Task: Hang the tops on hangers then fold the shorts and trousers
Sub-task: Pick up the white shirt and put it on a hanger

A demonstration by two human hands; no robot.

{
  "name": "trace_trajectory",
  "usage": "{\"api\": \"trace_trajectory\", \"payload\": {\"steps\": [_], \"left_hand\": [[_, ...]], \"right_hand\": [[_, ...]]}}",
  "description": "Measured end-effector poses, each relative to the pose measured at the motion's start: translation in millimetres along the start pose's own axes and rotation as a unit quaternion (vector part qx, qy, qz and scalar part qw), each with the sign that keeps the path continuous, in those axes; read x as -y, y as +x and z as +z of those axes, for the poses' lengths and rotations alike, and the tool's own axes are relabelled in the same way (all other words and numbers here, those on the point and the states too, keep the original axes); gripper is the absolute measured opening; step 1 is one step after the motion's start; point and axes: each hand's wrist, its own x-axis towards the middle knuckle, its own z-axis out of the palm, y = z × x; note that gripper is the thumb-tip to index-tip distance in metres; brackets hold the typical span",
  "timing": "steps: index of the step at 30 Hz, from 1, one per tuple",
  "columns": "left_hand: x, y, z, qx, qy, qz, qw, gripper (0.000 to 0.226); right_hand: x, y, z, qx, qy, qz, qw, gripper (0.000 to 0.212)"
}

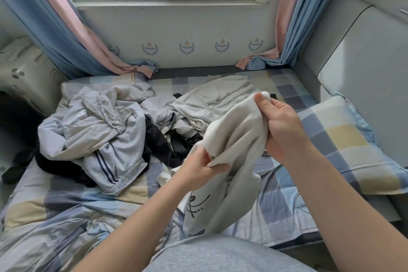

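I hold a white top (236, 137) with black printed marks above the bed, between both hands. My right hand (280, 126) grips its upper fold, fingers curled round the cloth. My left hand (198, 168) pinches a lower edge of the same top. Behind it on the bed lies a heap of clothes: a light grey garment with dark blue stripes (106, 139), black pieces (159, 141) and a pale cream garment (216, 97) spread towards the window. No hanger is in view.
The bed has a checked blue, grey and yellow sheet (282, 185) and a matching pillow (344, 139) at the right. Blue and pink curtains (72, 35) hang at both sides of the window. A padded headboard (353, 55) stands right; a pale suitcase (24, 73) at the left.
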Motion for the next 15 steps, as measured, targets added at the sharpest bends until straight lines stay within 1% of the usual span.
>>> {"api": "trace_trajectory", "payload": {"steps": [2,3,4,6,9,10,11,12,15], "left_hand": [[-4.9,-1.9,3.8,-0.007,-0.062,0.000,0.998,0.059],[-8.3,-2.6,7.0,-0.014,-0.109,-0.007,0.994,0.060],[-12.1,-3.3,10.0,-0.026,-0.134,-0.005,0.991,0.053],[-20.4,-2.2,13.2,-0.072,-0.124,0.025,0.989,0.033],[-22.4,3.3,16.5,-0.091,-0.109,0.052,0.988,0.035],[-21.3,4.8,15.9,-0.097,-0.106,0.054,0.988,0.027],[-19.4,4.8,14.4,-0.109,-0.103,0.049,0.988,0.017],[-15.7,4.8,13.3,-0.114,-0.099,0.043,0.988,0.012],[-9.0,0.2,7.4,-0.086,-0.114,0.028,0.989,0.014]], "right_hand": [[0.4,0.4,0.4,0.008,-0.001,0.013,1.000,0.035],[-0.3,0.4,1.4,0.017,0.002,0.019,1.000,0.037],[-1.4,0.0,2.8,0.029,0.010,0.026,0.999,0.040],[-3.0,-1.5,5.4,0.060,0.022,0.038,0.997,0.046],[-4.2,-1.3,4.6,0.096,0.020,0.047,0.994,0.047],[-3.9,-0.7,2.8,0.099,0.016,0.048,0.994,0.047],[-4.5,0.9,-0.5,0.095,0.013,0.045,0.994,0.046],[-5.0,2.9,-5.0,0.086,0.013,0.042,0.995,0.046],[-7.7,12.6,-24.8,0.043,0.007,0.033,0.998,0.033]]}}
